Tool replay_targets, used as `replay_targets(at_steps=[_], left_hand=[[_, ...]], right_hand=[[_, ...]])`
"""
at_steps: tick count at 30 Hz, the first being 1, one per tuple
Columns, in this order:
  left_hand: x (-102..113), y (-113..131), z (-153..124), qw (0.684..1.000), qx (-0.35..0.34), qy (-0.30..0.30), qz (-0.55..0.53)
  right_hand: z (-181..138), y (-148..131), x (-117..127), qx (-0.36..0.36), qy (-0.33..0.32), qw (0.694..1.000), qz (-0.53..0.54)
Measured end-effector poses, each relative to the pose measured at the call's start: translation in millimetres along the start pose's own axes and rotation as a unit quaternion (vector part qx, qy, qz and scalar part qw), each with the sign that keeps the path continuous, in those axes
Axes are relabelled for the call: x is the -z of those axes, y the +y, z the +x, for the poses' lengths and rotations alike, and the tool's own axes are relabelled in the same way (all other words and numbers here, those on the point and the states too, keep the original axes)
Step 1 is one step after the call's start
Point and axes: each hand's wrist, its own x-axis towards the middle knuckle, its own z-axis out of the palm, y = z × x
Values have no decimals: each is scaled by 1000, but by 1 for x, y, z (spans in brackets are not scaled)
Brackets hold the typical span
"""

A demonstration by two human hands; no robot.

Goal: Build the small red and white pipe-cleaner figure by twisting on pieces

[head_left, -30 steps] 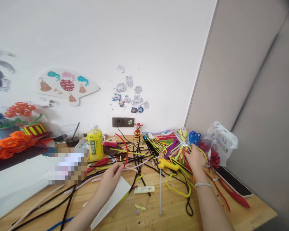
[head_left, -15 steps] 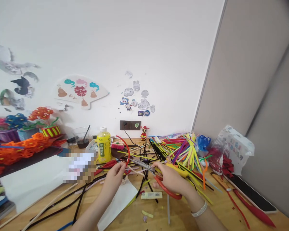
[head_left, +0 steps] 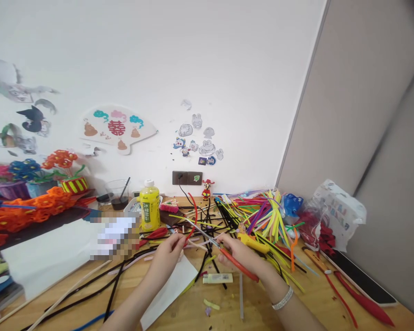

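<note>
red pipe cleaner (head_left: 192, 216) pinched in left hand (head_left: 169, 250) at lower centre, curving upward. scissors (head_left: 224, 253) gripped in right hand (head_left: 239, 255), blades parted beside the stem. uncut as yet; cutting left. loose pipe cleaners (head_left: 265, 214) heaped on worktop (head_left: 331, 303).

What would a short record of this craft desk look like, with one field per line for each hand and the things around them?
left hand: pinches a red pipe cleaner that curves upward
right hand: grips red-handled scissors, blades pointing at the red pipe cleaner
under the hands: white paper on the wooden desk
right of the hands: yellow glue gun, heap of coloured pipe cleaners
behind: yellow bottle
</note>
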Motion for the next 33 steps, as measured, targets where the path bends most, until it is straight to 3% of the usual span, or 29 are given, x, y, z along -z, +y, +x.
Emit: replay_targets(at_steps=[9,25,30,33], left_hand=[[3,-9,5,996,-27,24,79],[6,-11,1,983,-69,59,161],[7,-8,3,984,-57,66,153],[6,-6,2,990,-52,66,116]], right_hand=[[11,22,-11,-37,65,997,-29],[11,16,-14,-13,63,998,-9],[14,20,-8,-62,104,992,-42],[11,29,15,-159,194,956,-150]])
